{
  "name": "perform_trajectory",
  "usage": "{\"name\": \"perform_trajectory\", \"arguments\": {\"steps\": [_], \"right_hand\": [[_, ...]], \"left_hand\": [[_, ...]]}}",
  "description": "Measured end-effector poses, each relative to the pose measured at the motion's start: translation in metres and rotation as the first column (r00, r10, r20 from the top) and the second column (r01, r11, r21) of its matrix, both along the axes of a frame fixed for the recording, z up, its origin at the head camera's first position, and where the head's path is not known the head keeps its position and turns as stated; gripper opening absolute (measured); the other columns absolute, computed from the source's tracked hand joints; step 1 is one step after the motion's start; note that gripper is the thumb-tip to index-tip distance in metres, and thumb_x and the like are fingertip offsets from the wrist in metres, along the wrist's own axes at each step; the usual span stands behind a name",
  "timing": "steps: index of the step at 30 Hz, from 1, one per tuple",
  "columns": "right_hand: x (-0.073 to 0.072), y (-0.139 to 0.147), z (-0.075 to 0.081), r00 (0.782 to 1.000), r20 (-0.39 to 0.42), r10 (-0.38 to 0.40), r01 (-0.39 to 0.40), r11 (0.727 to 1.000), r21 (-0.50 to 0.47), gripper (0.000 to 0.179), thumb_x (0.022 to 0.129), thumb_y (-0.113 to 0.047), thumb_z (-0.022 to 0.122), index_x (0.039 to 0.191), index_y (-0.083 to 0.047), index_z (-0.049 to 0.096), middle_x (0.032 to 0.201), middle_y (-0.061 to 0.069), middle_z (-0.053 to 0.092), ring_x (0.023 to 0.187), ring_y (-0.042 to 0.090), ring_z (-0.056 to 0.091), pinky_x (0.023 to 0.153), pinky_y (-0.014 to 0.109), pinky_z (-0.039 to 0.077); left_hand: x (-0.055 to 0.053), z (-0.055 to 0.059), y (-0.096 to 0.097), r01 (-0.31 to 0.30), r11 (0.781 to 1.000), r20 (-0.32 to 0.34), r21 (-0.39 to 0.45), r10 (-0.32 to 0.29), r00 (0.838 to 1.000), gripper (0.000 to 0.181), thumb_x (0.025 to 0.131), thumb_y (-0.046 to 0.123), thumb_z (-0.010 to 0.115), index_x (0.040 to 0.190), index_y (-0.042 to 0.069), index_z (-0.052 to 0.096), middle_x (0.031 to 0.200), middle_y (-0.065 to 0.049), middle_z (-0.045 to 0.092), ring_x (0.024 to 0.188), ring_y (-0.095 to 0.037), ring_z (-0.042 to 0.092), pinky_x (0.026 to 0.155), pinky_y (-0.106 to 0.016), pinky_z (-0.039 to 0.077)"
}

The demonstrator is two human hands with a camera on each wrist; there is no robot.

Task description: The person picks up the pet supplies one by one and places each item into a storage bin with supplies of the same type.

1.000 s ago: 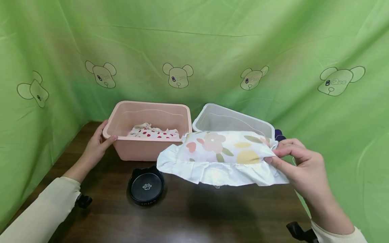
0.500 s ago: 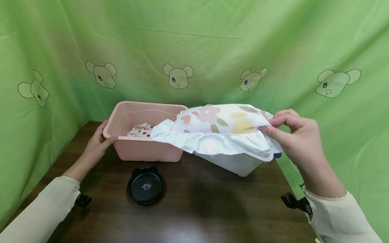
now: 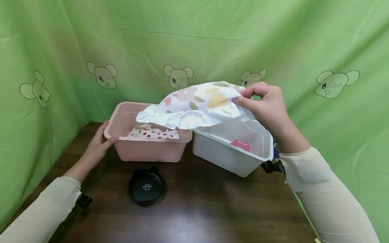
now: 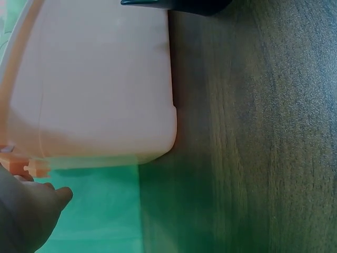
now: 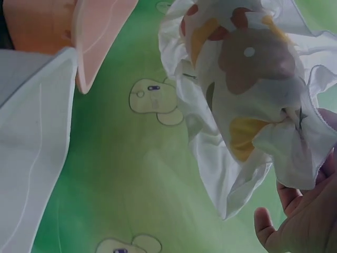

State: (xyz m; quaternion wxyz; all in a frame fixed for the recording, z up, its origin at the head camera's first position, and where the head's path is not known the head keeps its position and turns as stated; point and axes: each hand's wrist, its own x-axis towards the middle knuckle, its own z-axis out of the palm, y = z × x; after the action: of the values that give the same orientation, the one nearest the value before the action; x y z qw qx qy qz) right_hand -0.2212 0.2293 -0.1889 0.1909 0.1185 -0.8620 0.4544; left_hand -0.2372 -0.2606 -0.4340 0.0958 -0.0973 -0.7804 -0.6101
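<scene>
While pinching the frilled cushion (image 3: 194, 101) by its right end with the right hand (image 3: 267, 105), held it aloft in the head view, tilted down to the left, overlapping the pink bin (image 3: 149, 152) and the white bin (image 3: 225, 157). Gripped the near left corner of the pink bin with the left hand (image 3: 98, 144), thumb over the rim. Had a dotted cloth (image 3: 153, 134) inside the pink bin, a pink piece (image 3: 242, 145) inside the white one, and a black bowl (image 3: 146, 186) on the worktop (image 3: 182, 212) near the pink bin. In the left wrist view, saw the pink bin's wall beside the left hand; could not judge the firmness of the grip from there. In the right wrist view, saw the cushion hanging from a gathered corner, well apart from the bins. For a good carry, judged best to pinch deeper into the cushion, lift its drooping end clear of both rims, move slowly, and steady the pink bin without tipping it; otherwise risked snagging the frill.
</scene>
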Motion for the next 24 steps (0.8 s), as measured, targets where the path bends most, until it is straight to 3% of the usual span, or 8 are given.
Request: {"name": "perform_trajectory", "arguments": {"steps": [14, 24], "right_hand": [[-0.053, -0.044, -0.003, 0.997, 0.019, 0.071, -0.072, 0.996, 0.05, 0.02, 0.079, -0.025, 0.09, 0.089, -0.009, 0.082, 0.093, -0.004, 0.064, 0.098, 0.011, 0.052, 0.066, 0.022, 0.048], [-0.09, -0.075, -0.02, 0.994, 0.03, 0.104, -0.106, 0.989, 0.102, 0.021, 0.08, -0.024, 0.089, 0.091, -0.008, 0.081, 0.093, 0.0, 0.062, 0.096, 0.011, 0.052, 0.074, 0.024, 0.048]], "left_hand": [[-0.007, 0.002, 0.001, 0.023, 0.999, 0.038, 0.031, -0.024, 0.999, 0.083, 0.105, 0.019, 0.059, 0.164, 0.004, 0.004, 0.166, -0.028, 0.018, 0.144, -0.041, 0.033, 0.093, -0.003, 0.039], [-0.008, 0.001, 0.001, 0.029, 0.998, 0.049, 0.048, -0.032, 0.998, 0.083, 0.105, 0.018, 0.059, 0.165, 0.004, 0.003, 0.166, -0.028, 0.017, 0.144, -0.042, 0.032, 0.093, -0.003, 0.04]]}}
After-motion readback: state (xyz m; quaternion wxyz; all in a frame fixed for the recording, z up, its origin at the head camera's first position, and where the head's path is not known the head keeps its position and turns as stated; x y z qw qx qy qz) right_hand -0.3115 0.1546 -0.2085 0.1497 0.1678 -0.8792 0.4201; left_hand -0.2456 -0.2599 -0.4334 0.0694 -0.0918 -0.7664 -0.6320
